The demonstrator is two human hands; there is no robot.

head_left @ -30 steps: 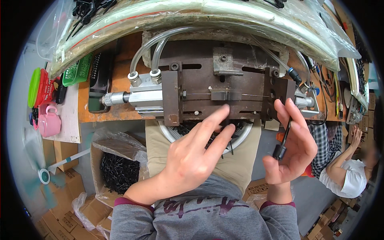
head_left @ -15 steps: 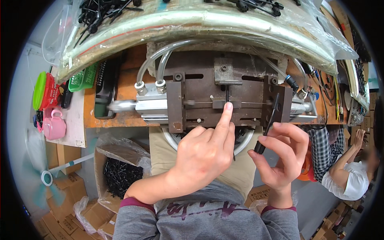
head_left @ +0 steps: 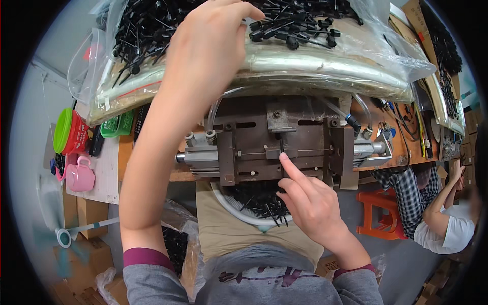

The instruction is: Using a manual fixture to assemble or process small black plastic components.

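Observation:
My right hand (head_left: 315, 206) points at the metal fixture (head_left: 256, 165) with its index finger stretched out. That fingertip rests on a thin black plastic part (head_left: 282, 144) set upright at the middle of the fixture. The hand's other fingers curl loosely, and I see nothing held in them. My left hand (head_left: 213, 43) reaches far forward over a pile of black stick-like plastic parts (head_left: 290, 25). Its fingers bend down by the pile, partly cut off by the upper edge, so their grip is hidden.
Cylinders (head_left: 201, 157) with clear hoses flank the fixture on the wooden bench. A plastic-covered padded edge (head_left: 325, 68) borders the pile. On my lap sits a round tub (head_left: 221, 203) of black parts. A pink cup (head_left: 80, 175) stands left; a person (head_left: 442, 223) sits right.
My left hand has left the fixture and gone forward to the pile. My right hand has come to the fixture; the black stick-like part it held is no longer in it. The view has shifted.

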